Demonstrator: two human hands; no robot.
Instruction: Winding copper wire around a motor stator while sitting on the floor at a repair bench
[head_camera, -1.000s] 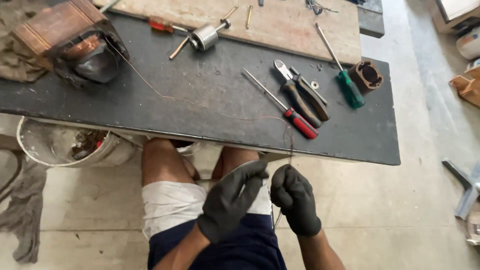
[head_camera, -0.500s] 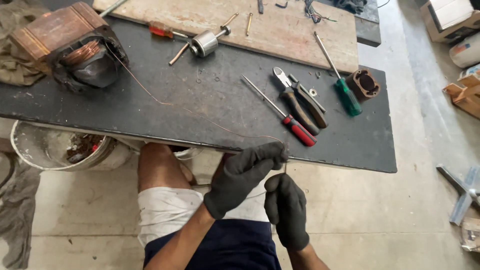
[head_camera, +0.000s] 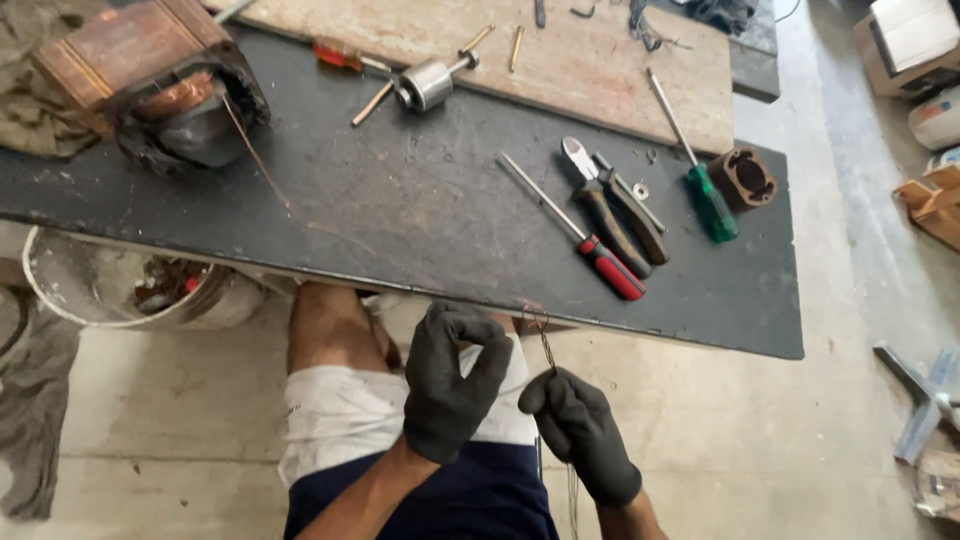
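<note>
- While both gloved hands work below the near edge of the bench (head_camera: 400, 215), the head view shows open floor to the right of the knees and under the hands; to the left, a bucket (head_camera: 60, 290) sits under the bench edge, and a rag (head_camera: 35, 400) lies on the floor.
- Left hand (head_camera: 450, 385): thumb and forefinger closed into a ring, tips touching; whether the wire passes between them cannot be told.
- Right hand (head_camera: 580, 430): closed, pinching the wire (head_camera: 547, 352) at the fingertips.
- Wire: thin, dark, coppery strands. It runs up from the right hand to the bench edge, and a fine length trails below that hand past the wrist. A faint strand crosses the benchtop toward the motor winding (head_camera: 165, 95) at far left.
- Change from half a second back: the left hand was spread higher, at the bench edge; now it sits lower and curled. The right hand has risen slightly and sits closer to the edge.
- Benchtop, well clear of the hands: red screwdriver (head_camera: 580, 230) nearest the edge, pliers (head_camera: 610, 205) just beside it, green screwdriver (head_camera: 695, 165), and a small ring-shaped part (head_camera: 750, 180) near the right edge.
- Rotor (head_camera: 425, 85) rests at the edge of a board (head_camera: 600, 60) toward the back.
</note>
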